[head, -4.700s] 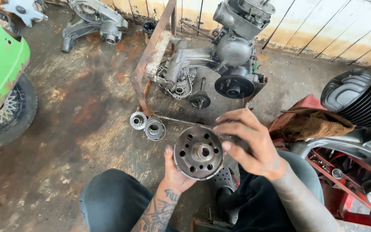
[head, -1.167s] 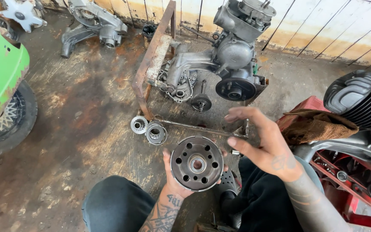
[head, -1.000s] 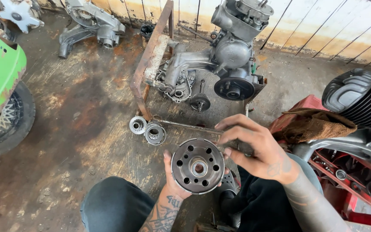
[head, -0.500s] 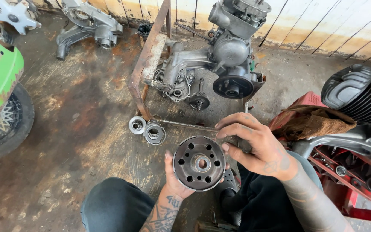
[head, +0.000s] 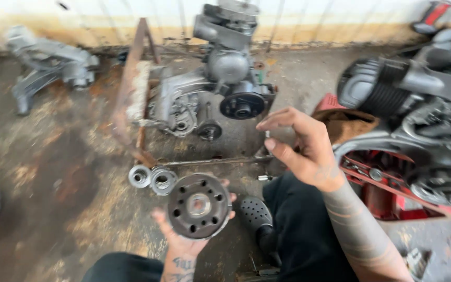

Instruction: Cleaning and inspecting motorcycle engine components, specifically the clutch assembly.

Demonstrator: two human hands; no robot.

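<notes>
Round dark-grey perforated metal disc (head: 198, 205): matt, dull. Grey cast-metal engine block (head: 210, 89): rough, grimy. Brown concrete floor (head: 53, 172): rough, stained. Two small round silver metal bearings (head: 152, 178): slightly glossy.

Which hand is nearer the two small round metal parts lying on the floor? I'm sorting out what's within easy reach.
Left. The left hand, holding the round holed disc, sits just below-right of the small round parts; the right hand is raised well off to their right.
</notes>
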